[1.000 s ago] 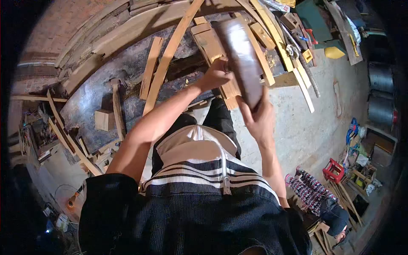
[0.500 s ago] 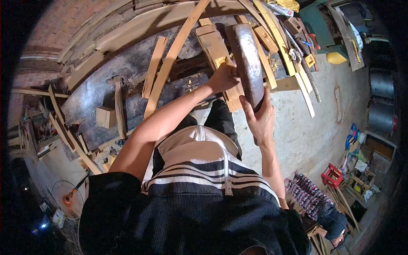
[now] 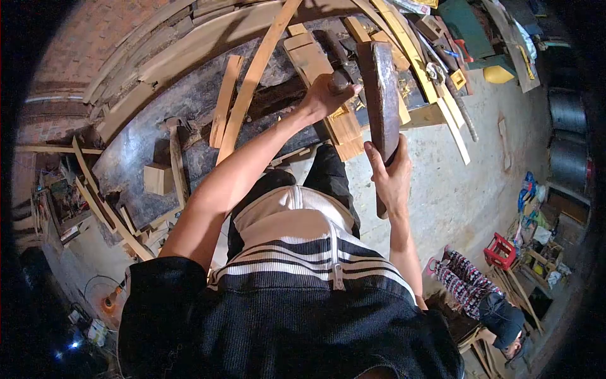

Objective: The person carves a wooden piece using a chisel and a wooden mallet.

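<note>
My right hand [image 3: 392,174] is closed around the lower end of a long dark block [image 3: 382,95] with a shiny, worn edge. The block stands steeply upright in the view, above the bench edge. Just left of it, my left hand [image 3: 323,101] is curled around a dark, round-ended tool [image 3: 339,80], its thumb pointing toward the block. Most of that tool is hidden by the fist, so its kind is unclear. Below the left hand, a light wooden workpiece [image 3: 309,58] lies on the bench, with pale shavings about it.
A hammer [image 3: 177,151] and a wooden block [image 3: 158,179] lie on the dark bench [image 3: 142,148] at left. Long wooden strips [image 3: 255,79] cross it. Tools and offcuts sit at upper right. Another person [image 3: 483,297] is at lower right, near a red crate [image 3: 499,251].
The dark block has turned in my right hand, showing its dark side where its broad shiny face was. My left hand has moved slightly left, and the round tool end now shows.
</note>
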